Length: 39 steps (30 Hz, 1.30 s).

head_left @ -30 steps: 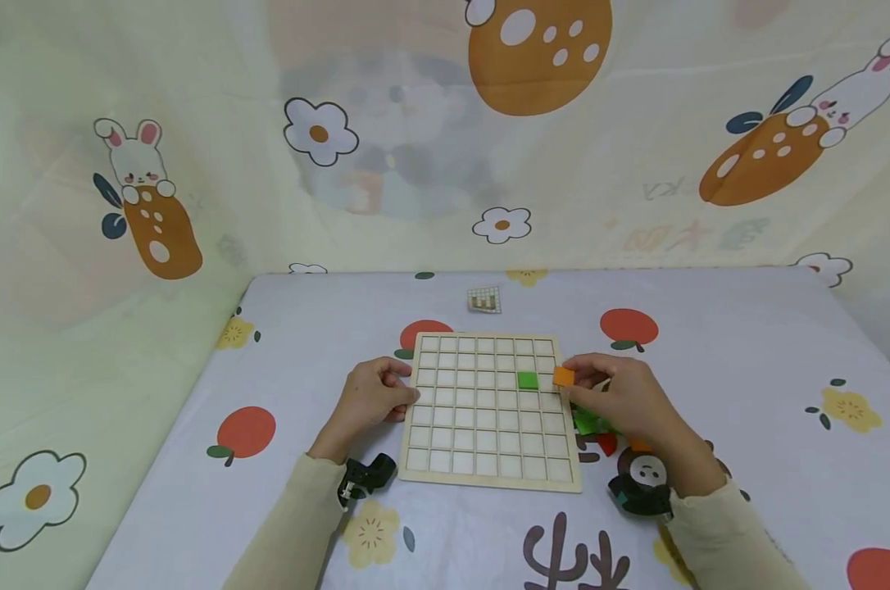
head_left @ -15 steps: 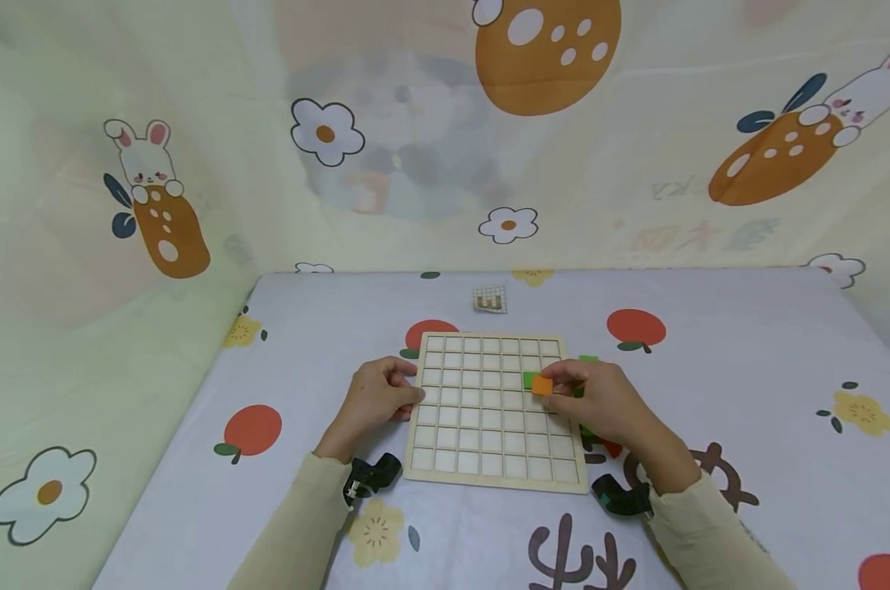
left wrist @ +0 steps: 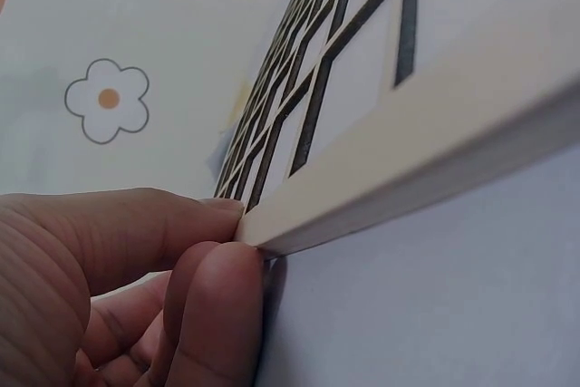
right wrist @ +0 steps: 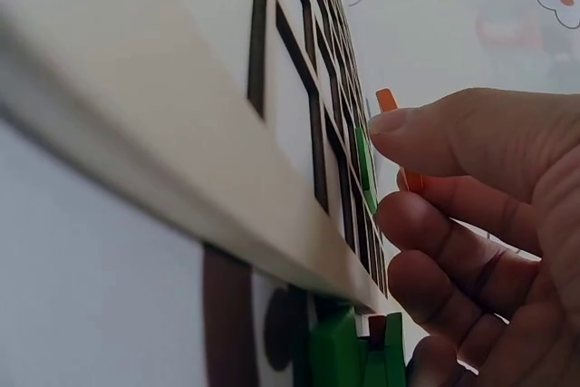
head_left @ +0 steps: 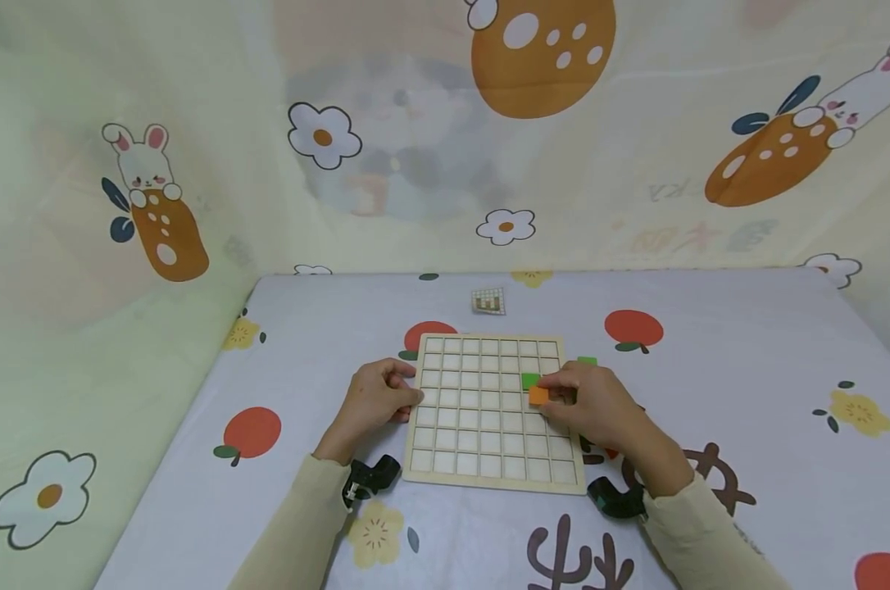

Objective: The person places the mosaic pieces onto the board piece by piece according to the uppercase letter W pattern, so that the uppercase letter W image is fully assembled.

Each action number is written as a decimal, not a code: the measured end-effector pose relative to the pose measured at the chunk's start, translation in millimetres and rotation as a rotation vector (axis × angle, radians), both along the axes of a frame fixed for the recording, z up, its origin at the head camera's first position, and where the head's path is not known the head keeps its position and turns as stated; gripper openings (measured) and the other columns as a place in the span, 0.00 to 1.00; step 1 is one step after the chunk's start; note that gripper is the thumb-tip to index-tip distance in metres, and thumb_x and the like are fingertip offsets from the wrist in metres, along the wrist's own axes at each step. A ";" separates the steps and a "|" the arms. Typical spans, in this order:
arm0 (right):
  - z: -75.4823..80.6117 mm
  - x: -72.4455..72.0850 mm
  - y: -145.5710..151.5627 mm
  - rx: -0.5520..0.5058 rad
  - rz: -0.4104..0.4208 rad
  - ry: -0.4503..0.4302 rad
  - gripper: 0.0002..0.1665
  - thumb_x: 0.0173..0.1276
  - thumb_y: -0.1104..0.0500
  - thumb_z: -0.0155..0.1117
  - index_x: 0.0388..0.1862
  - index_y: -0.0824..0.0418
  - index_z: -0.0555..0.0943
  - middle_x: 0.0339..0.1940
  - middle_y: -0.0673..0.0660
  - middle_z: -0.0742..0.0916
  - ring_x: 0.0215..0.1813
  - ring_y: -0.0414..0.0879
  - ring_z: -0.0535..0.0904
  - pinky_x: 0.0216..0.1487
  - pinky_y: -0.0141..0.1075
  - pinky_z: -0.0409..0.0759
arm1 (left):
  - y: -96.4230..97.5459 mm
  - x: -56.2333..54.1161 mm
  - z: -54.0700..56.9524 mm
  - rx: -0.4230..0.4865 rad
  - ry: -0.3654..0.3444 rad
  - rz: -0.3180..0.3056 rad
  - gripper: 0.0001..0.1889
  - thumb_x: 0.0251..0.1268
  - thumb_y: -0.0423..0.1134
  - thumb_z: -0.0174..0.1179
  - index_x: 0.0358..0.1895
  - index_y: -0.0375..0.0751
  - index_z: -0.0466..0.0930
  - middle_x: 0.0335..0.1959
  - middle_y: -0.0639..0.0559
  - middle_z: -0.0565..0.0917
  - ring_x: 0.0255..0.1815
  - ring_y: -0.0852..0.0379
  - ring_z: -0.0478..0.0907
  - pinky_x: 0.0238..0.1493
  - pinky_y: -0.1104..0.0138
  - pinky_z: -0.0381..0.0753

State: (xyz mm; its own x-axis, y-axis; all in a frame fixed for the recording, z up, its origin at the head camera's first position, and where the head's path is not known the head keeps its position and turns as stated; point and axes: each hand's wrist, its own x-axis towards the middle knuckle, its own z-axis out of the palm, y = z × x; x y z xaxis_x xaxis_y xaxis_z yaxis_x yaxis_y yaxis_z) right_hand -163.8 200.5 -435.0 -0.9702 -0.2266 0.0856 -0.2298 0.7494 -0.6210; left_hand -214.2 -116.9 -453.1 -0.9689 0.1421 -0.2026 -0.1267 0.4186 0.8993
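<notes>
A square wooden grid board with raised ribs lies on the cloth between the hands. My left hand holds the board's left edge; in the left wrist view the thumb lies at the rim's top, with a finger below. My right hand pinches an orange square tile between thumb and fingers, over the right part of the grid. Just beyond that tile, a green square tile sits in a cell. The right wrist view shows the orange tile standing tilted, close to the green tile.
More green pieces lie beside the board's right edge, one green tile showing past the right hand. A small card with a grid pattern lies behind the board. A printed curtain hangs at the table's back.
My right hand has carried the orange tile leftward from the board's right rim, then slightly nearer, to a spot in front of the green tile. The left hand has stayed at the edge.
</notes>
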 end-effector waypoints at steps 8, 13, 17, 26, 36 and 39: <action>-1.2 -1.2 -1.5 0.033 0.012 -0.003 0.19 0.57 0.61 0.74 0.49 0.63 0.87 0.34 0.50 0.82 0.33 0.44 0.73 0.29 0.32 0.73 | -0.5 0.2 -0.9 0.005 -0.002 0.001 0.17 0.55 0.29 0.71 0.49 0.37 0.81 0.26 0.46 0.81 0.18 0.58 0.77 0.21 0.66 0.83; -0.8 -0.4 -1.4 0.051 0.018 -0.001 0.19 0.57 0.61 0.74 0.50 0.63 0.87 0.36 0.50 0.83 0.34 0.44 0.73 0.31 0.33 0.74 | 0.3 0.0 -1.3 -0.010 0.003 0.002 0.17 0.56 0.30 0.71 0.49 0.37 0.81 0.26 0.46 0.81 0.18 0.58 0.77 0.21 0.67 0.83; 0.5 0.5 -2.3 0.070 0.015 -0.013 0.20 0.58 0.60 0.74 0.50 0.62 0.87 0.38 0.51 0.83 0.36 0.44 0.74 0.34 0.35 0.74 | 0.9 0.0 -1.3 -0.016 0.010 -0.001 0.17 0.56 0.30 0.71 0.49 0.37 0.81 0.26 0.46 0.81 0.18 0.58 0.77 0.21 0.67 0.83; 0.4 0.7 -4.7 0.092 0.011 -0.036 0.19 0.58 0.59 0.74 0.49 0.61 0.88 0.42 0.53 0.84 0.40 0.47 0.76 0.37 0.37 0.74 | 0.0 -0.3 -2.8 -0.017 0.017 0.003 0.16 0.56 0.30 0.71 0.48 0.37 0.81 0.26 0.46 0.81 0.16 0.58 0.77 0.20 0.67 0.82; -1.6 -0.5 -5.2 0.104 0.008 -0.031 0.19 0.58 0.59 0.73 0.50 0.61 0.88 0.41 0.53 0.84 0.39 0.46 0.75 0.37 0.37 0.74 | -0.1 -0.6 -3.9 -0.015 0.020 -0.003 0.16 0.56 0.30 0.71 0.49 0.37 0.81 0.26 0.46 0.81 0.17 0.57 0.77 0.21 0.66 0.83; -1.8 -1.4 -5.1 0.109 0.008 -0.034 0.19 0.58 0.59 0.73 0.50 0.61 0.87 0.41 0.53 0.83 0.39 0.47 0.75 0.38 0.38 0.74 | -0.5 -0.7 -3.6 -0.009 0.015 0.001 0.16 0.56 0.30 0.71 0.49 0.37 0.81 0.26 0.46 0.81 0.17 0.57 0.77 0.21 0.66 0.83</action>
State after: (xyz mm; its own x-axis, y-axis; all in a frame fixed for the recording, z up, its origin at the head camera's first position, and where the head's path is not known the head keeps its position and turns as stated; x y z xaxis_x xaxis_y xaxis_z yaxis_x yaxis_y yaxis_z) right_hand -165.2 195.4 -436.8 -0.9702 -0.2409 0.0268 -0.2164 0.8110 -0.5436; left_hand -214.9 -117.5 -456.7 -0.9721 0.1390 -0.1890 -0.1134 0.4269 0.8972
